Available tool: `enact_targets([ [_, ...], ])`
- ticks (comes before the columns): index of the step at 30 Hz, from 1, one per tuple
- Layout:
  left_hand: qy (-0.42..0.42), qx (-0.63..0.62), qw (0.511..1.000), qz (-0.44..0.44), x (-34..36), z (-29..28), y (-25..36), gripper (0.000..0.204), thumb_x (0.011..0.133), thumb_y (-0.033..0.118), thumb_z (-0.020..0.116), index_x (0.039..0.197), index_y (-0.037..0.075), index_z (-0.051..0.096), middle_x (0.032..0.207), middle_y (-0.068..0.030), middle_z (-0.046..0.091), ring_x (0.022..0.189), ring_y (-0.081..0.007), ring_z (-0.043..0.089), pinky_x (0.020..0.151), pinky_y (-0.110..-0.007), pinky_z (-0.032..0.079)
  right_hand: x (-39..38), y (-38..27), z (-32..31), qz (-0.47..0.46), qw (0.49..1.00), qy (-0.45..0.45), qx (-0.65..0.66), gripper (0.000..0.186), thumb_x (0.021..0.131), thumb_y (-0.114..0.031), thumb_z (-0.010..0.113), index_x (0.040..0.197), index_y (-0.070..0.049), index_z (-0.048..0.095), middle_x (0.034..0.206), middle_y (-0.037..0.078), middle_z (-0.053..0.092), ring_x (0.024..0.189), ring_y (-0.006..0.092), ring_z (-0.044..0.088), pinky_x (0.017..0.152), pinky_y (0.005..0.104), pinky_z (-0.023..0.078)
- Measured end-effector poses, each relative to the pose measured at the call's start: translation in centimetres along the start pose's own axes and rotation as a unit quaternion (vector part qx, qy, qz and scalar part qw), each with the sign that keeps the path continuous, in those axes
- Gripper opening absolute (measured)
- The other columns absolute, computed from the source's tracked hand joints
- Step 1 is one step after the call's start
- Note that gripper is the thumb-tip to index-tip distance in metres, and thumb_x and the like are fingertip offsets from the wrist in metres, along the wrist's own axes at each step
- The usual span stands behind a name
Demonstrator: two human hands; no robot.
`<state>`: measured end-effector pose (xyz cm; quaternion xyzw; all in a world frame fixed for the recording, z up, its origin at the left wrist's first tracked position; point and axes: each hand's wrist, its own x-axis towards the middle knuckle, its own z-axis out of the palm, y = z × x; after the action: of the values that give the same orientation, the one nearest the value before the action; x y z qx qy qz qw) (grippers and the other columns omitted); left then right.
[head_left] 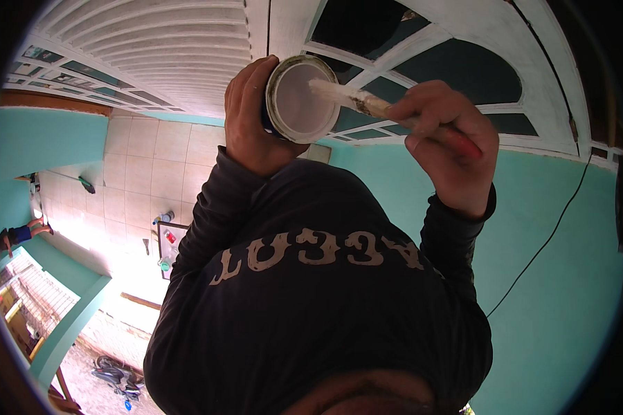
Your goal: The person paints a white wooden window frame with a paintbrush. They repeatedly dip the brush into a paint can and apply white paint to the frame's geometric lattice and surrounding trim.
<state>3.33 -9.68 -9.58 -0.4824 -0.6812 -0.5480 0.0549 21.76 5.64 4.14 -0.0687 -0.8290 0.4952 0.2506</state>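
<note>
My left hand (248, 121) is wrapped round the side of a small paint can (271, 111), tilted so that its mouth faces me. White paint coats the inside, and the rim is smeared. In my right hand (453, 149) is a paintbrush (374, 105), gripped by its handle, which has a red end. Its white-coated bristles reach over the can's mouth; whether they touch the inner wall I cannot tell. The fingers of both hands are closed on what they hold.
A white frame with dark glass panes (457, 69) stands close beyond my hands, beside a white slatted panel (152, 34). A black cable (550, 235) hangs along the turquoise wall (533, 290). On the tiled floor (142, 149) are a broom (86, 185) and a low table (165, 266). Another person (22, 234) is far left.
</note>
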Motion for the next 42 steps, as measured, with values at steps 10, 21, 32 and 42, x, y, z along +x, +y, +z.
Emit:
enact_targets([
  [10,0.011,0.005,1.000,0.000,-0.6,0.1,0.0,0.100,0.056,0.020,0.096,0.143,0.001,0.050,0.137,-0.0198,0.058,0.126,-0.0380,0.057,0.108,-0.048,0.044,0.4,-0.1,-0.6,0.018,0.998,-0.062,-0.022,0.018,0.071,0.015,0.056,0.080,-0.001,0.060,0.090,0.013,0.071,0.086,0.0208,0.071,0.076,0.0305,0.054],
  [21,0.021,0.007,0.999,0.027,-0.5,-0.2,0.4,0.100,0.057,0.023,0.097,0.142,-0.001,0.050,0.139,-0.0211,0.057,0.129,-0.0380,0.056,0.109,-0.047,0.044,0.0,-0.1,1.2,0.061,0.998,0.001,0.002,0.018,0.076,0.012,0.060,0.088,-0.001,0.059,0.099,0.013,0.071,0.090,0.0167,0.068,0.082,0.0291,0.054],
  [32,-0.002,-0.109,0.989,-0.096,-0.9,1.2,1.3,0.107,0.055,0.019,0.100,0.144,0.000,0.044,0.135,-0.0194,0.060,0.121,-0.0343,0.064,0.101,-0.043,0.053,-2.3,2.3,-0.2,0.117,0.947,0.199,0.221,0.015,0.094,-0.005,0.069,0.104,0.000,0.060,0.101,0.015,0.070,0.081,0.0204,0.071,0.072,0.0315,0.059],
  [42,-0.054,-0.164,0.982,-0.083,-0.4,2.0,3.5,0.112,0.052,0.015,0.101,0.145,0.000,0.040,0.130,-0.0163,0.064,0.120,-0.0294,0.065,0.102,-0.041,0.054,-6.7,6.5,1.5,0.228,0.817,0.302,0.436,0.017,0.099,-0.004,0.064,0.114,0.000,0.058,0.101,0.014,0.069,0.084,0.0218,0.073,0.072,0.0314,0.060],
])
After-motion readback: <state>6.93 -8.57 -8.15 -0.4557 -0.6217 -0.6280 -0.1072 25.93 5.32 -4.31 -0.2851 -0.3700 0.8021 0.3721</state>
